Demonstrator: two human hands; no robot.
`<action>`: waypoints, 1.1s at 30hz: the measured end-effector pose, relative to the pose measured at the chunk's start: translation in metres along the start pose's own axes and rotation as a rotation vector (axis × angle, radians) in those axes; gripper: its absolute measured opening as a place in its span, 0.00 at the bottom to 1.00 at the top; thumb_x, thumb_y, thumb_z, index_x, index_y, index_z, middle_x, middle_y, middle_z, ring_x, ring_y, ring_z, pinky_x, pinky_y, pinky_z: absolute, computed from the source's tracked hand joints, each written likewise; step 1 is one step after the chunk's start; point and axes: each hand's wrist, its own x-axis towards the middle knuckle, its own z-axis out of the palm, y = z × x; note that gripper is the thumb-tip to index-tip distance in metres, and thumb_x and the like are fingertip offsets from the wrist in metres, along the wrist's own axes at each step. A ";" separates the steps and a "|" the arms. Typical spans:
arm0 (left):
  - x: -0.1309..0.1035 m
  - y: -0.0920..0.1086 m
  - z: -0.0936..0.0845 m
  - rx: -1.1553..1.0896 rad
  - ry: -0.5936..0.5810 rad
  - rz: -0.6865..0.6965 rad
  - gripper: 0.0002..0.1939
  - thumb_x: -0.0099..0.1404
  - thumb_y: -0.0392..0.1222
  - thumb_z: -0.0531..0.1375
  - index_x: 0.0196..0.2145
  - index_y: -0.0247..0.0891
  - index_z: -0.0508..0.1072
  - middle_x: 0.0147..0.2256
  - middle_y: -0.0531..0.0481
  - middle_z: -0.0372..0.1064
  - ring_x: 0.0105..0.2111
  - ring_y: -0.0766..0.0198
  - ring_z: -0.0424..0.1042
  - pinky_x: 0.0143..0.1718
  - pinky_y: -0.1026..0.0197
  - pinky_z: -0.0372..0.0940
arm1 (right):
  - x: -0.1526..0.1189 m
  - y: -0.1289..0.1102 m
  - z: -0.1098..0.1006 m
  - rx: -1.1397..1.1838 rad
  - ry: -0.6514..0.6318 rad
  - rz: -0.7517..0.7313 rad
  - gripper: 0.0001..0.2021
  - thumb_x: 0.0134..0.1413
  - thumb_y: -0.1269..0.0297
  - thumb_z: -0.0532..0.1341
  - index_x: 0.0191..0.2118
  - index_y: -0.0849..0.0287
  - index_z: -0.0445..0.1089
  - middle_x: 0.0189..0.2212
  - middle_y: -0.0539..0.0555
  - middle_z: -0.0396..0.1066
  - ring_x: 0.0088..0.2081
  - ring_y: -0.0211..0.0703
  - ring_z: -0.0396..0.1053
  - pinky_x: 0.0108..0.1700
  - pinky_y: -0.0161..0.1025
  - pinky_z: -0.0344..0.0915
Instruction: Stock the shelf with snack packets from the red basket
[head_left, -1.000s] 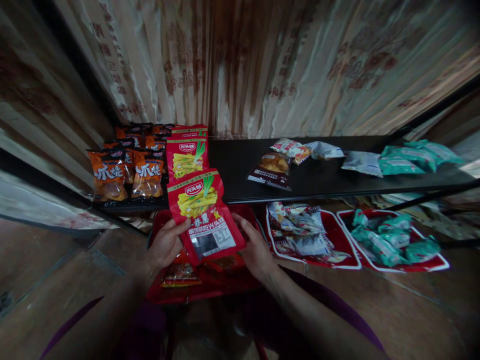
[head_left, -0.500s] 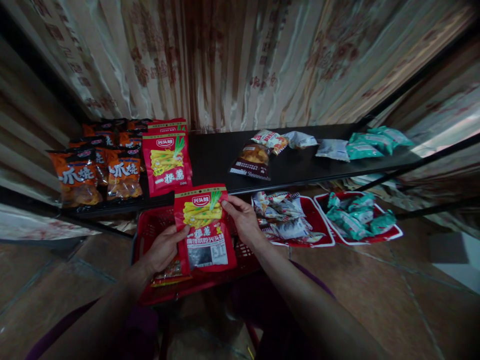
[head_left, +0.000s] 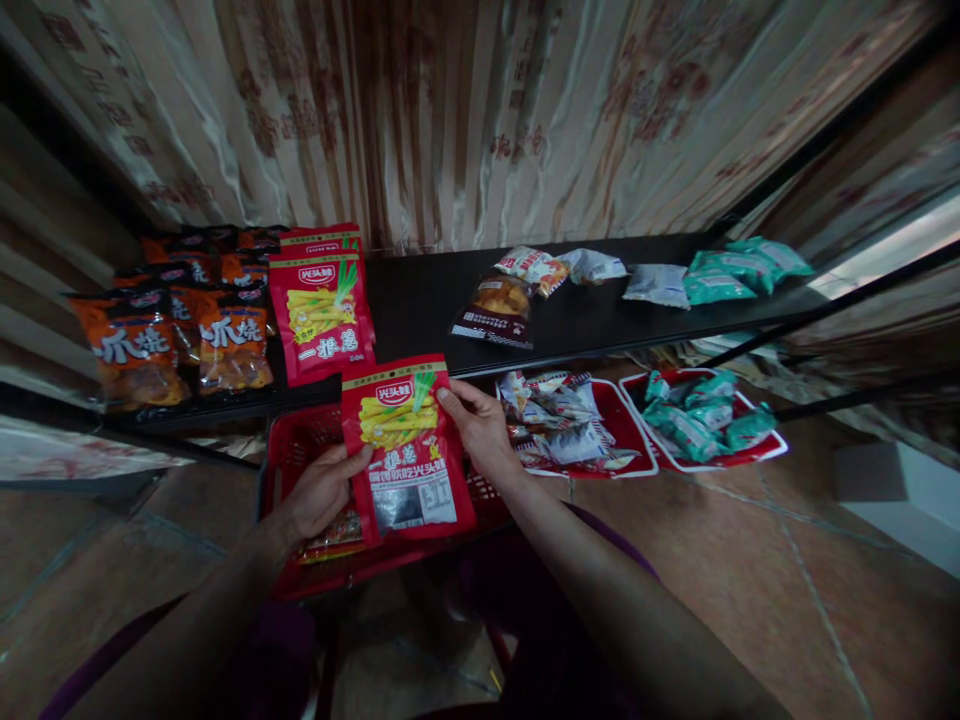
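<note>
A red snack bag (head_left: 405,450) with yellow sticks printed on it is held upright between both hands, above a red basket (head_left: 289,440). My left hand (head_left: 322,492) grips its left edge, thumb on the front. At its upper right edge, my right hand (head_left: 480,425) pinches the bag. Similar red bags (head_left: 322,315) stand on the black shelf just behind, beside several orange and black bags (head_left: 232,340). Part of another packet (head_left: 334,537) shows in the basket below my left hand.
On the black shelf (head_left: 420,300) lie a brown snack bag (head_left: 495,308), small white packets (head_left: 656,285) and green packets (head_left: 720,277). Two red baskets with white rims (head_left: 645,440) hold white and green packets at the right. A patterned curtain (head_left: 450,120) hangs behind.
The view has shifted slightly, so the shelf and baskets appear a little further left and higher. Both hands still hold the red bag in much the same pose.
</note>
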 end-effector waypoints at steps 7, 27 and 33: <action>0.001 0.007 -0.001 -0.038 0.065 0.048 0.17 0.52 0.37 0.67 0.41 0.31 0.75 0.38 0.41 0.77 0.43 0.50 0.74 0.48 0.50 0.68 | -0.005 -0.007 -0.001 0.070 -0.174 0.225 0.15 0.41 0.52 0.68 0.36 0.53 0.76 0.30 0.48 0.77 0.32 0.42 0.73 0.37 0.39 0.68; 0.001 0.015 -0.003 -0.098 0.063 0.158 0.13 0.58 0.39 0.63 0.40 0.31 0.75 0.40 0.41 0.76 0.47 0.50 0.72 0.52 0.47 0.64 | -0.005 0.003 0.003 -0.029 -0.151 0.120 0.11 0.42 0.56 0.68 0.33 0.52 0.74 0.28 0.46 0.75 0.29 0.39 0.69 0.35 0.36 0.65; 0.004 0.013 -0.009 -0.113 0.055 0.168 0.15 0.58 0.41 0.63 0.42 0.31 0.75 0.42 0.40 0.75 0.47 0.50 0.71 0.53 0.48 0.63 | -0.006 -0.002 0.004 0.004 -0.175 0.188 0.14 0.39 0.55 0.69 0.35 0.53 0.74 0.30 0.46 0.75 0.31 0.40 0.70 0.37 0.38 0.65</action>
